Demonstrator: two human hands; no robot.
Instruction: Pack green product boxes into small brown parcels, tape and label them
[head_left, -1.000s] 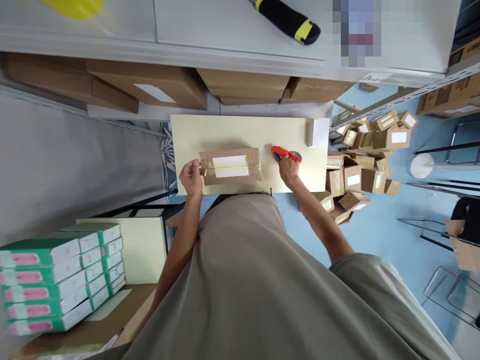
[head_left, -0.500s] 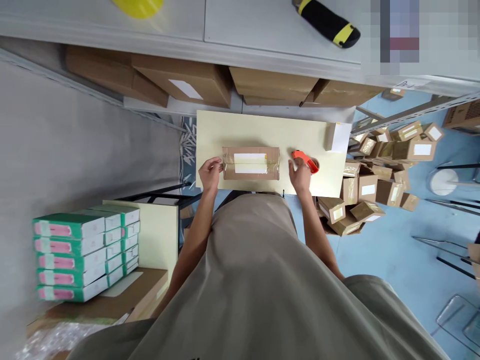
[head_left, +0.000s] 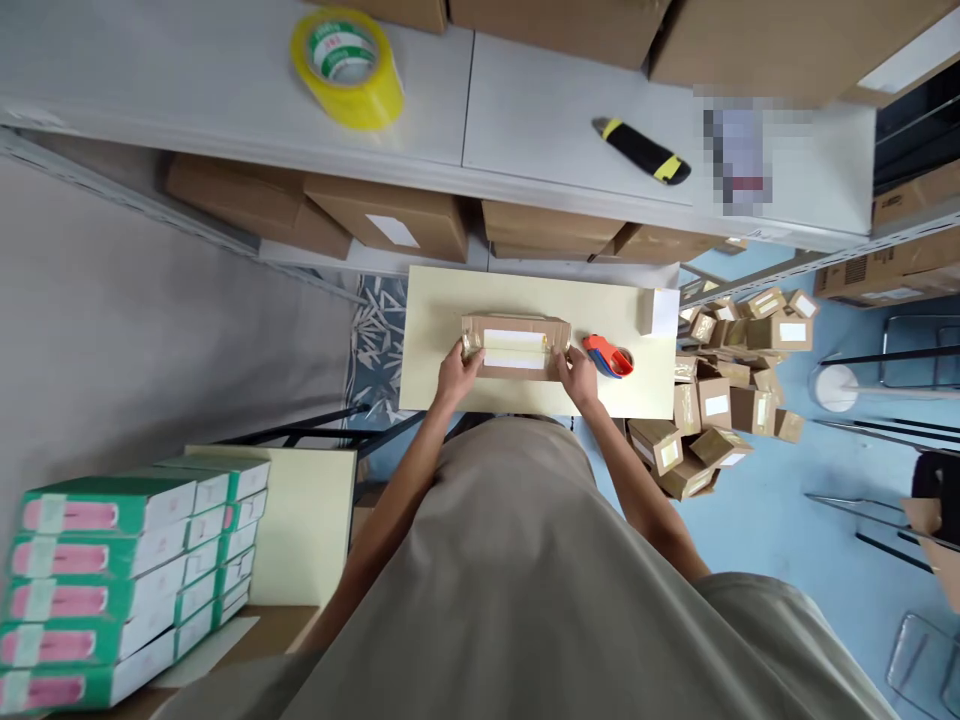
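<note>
In the head view, the left hand (head_left: 459,374) and the right hand (head_left: 577,378) grasp a taped cardboard box (head_left: 517,372) by its two opposite ends, the left hand at the left end and the right hand at the right end. The box is on the pale yellow counter (head_left: 435,300), near the edge which is close to the person's body. Its visible side carries a white label (head_left: 514,337), with shiny tape across.

Just beside the right hand, an orange and blue tape dispenser (head_left: 609,358) lies on the counter. A small white box (head_left: 661,313) stands near the far right corner.

Above, on a grey shelf (head_left: 525,130), there are a yellow tape roll (head_left: 367,106) and a black and yellow cutter (head_left: 645,153), well apart from each other. To the right, many cartons (head_left: 778,332) are piled on the blue floor (head_left: 772,520). At lower left, green and white boxes (head_left: 82,555) are stacked in rows.
</note>
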